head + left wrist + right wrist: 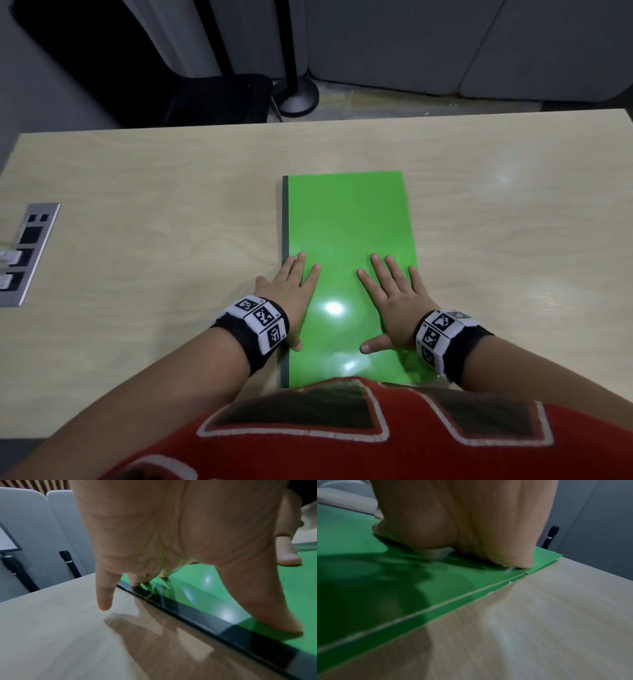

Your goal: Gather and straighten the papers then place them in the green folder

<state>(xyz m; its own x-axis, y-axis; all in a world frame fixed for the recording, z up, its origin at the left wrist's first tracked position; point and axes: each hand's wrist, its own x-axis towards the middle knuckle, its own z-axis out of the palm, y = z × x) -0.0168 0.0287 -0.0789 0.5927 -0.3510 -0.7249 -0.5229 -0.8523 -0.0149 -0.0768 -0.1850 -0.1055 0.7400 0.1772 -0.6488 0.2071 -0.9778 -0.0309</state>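
The green folder lies closed and flat on the wooden table, its dark spine along the left side. My left hand lies flat with straight fingers over the spine edge, part on the table, part on the cover. My right hand presses flat on the right half of the cover. In the right wrist view a thin white paper edge shows between the folder's green covers. The left wrist view shows my left hand's fingertips touching the spine.
A metal socket panel with white plugs is set in the table at the far left. Past the far table edge stand a black pole base and grey partitions. My red shirt covers the near table edge.
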